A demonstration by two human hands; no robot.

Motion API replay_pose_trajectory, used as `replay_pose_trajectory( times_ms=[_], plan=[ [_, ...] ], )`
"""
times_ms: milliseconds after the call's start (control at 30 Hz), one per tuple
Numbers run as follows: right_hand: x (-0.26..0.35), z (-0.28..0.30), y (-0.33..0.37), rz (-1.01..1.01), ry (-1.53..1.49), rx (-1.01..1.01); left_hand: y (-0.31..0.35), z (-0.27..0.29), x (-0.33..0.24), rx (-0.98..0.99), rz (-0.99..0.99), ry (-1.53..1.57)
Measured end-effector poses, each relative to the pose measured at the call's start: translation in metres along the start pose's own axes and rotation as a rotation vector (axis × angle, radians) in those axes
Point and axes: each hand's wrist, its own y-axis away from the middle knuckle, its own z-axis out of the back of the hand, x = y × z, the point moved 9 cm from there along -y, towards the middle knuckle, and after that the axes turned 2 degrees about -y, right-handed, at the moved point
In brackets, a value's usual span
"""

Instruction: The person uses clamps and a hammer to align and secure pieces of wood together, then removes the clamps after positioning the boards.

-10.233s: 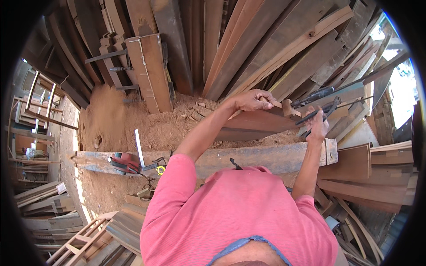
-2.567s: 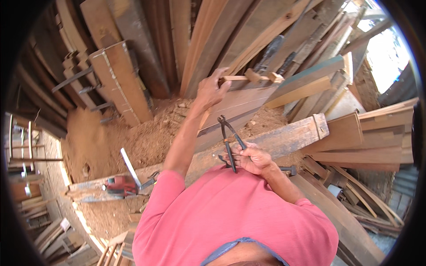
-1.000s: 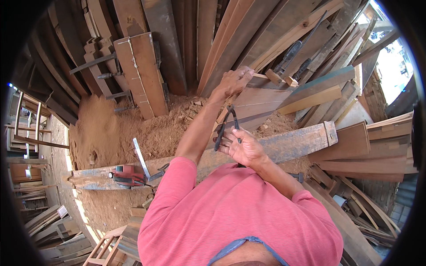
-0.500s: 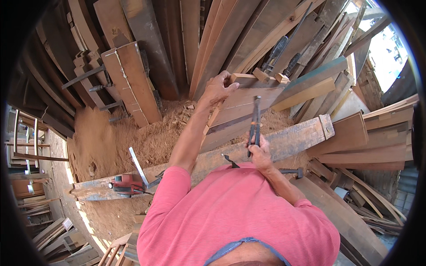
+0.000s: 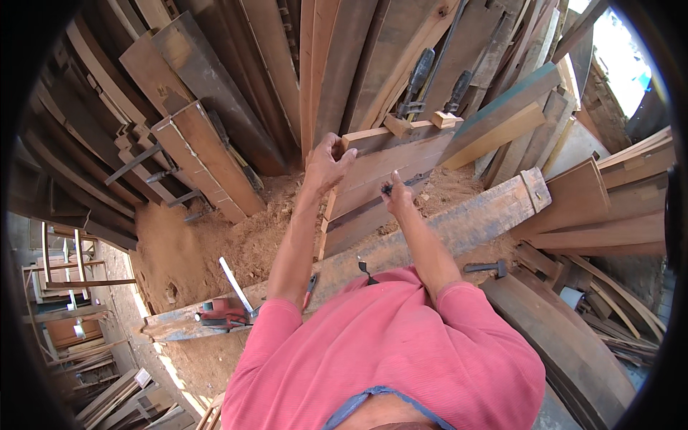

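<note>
A wooden panel (image 5: 383, 168) of joined boards leans upright beyond the bench plank, with a thin pale line across its face. My left hand (image 5: 328, 168) grips its upper left corner, thumb on the near side and fingers around the edge. In front of the panel's middle, my right hand (image 5: 399, 195) is closed around dark-handled pincers (image 5: 417, 178). They lie nearly flat toward the panel, and the hand hides most of them. Small wood blocks (image 5: 398, 126) sit at the panel's top edge, below two bar clamps (image 5: 416, 82).
A worn bench plank (image 5: 466, 226) crosses before me. On it lie a red power tool (image 5: 221, 317), a pale straightedge (image 5: 236, 283) and a red-handled tool (image 5: 310, 290). A hammer (image 5: 487, 269) lies at right. Sawdust (image 5: 179, 247) covers the ground; planks (image 5: 351, 72) lean behind.
My right hand has moved forward and left, up to the panel. The pincers have tipped from pointing up to lying toward the panel. My left hand stays at the panel's corner.
</note>
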Motion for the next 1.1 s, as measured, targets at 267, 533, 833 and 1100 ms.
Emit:
replay_pose_trajectory(
  times_ms=[267, 533, 833, 1100],
  plan=[
    [-0.031, 0.008, -0.033, -0.06, 0.036, 0.017, 0.002, 0.001, -0.002, -0.028, 0.106, -0.073],
    [-0.016, 0.004, -0.025, -0.125, 0.128, 0.054, 0.004, -0.008, 0.013, -0.108, 0.098, 0.057],
    [0.011, 0.031, -0.002, -0.195, 0.467, 0.166, 0.006, -0.006, 0.017, -0.028, 0.136, -0.057],
    [0.068, 0.069, 0.091, 0.042, 0.967, 0.25, 0.016, -0.015, 0.057, 0.136, 0.031, -0.094]
  ],
)
